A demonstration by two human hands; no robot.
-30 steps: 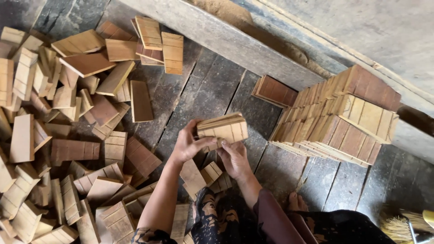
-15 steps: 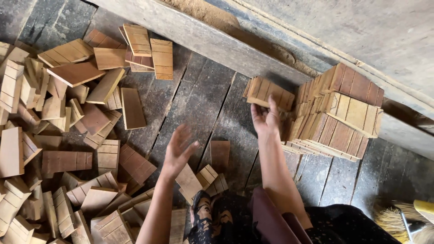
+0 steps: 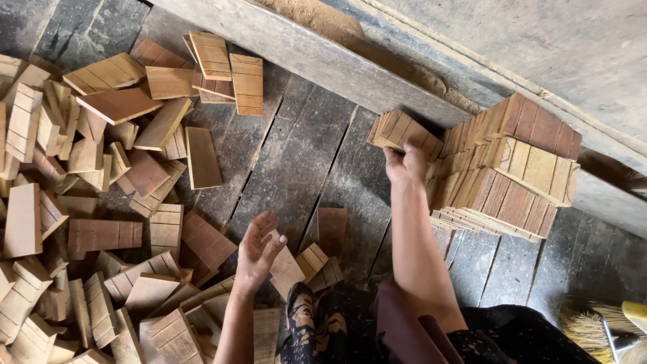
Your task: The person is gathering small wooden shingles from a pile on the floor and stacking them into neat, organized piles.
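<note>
My right hand (image 3: 406,164) grips a small bundle of flat wooden pieces (image 3: 402,132) and holds it against the left side of the neat stack of wooden pieces (image 3: 512,168) by the wall beam. My left hand (image 3: 258,251) hovers open, fingers spread, over a loose wooden piece (image 3: 286,268) at the edge of the scattered pile (image 3: 87,202). It holds nothing.
Loose wooden pieces cover the dark plank floor (image 3: 296,155) on the left. A long wooden beam (image 3: 317,57) runs along the far side. A broom head (image 3: 606,323) lies at the bottom right. My patterned clothing (image 3: 350,330) fills the bottom centre.
My right hand carried the bundle from the middle of the floor rightwards to the stack. My left hand let go of it and dropped back open toward the loose pile.
</note>
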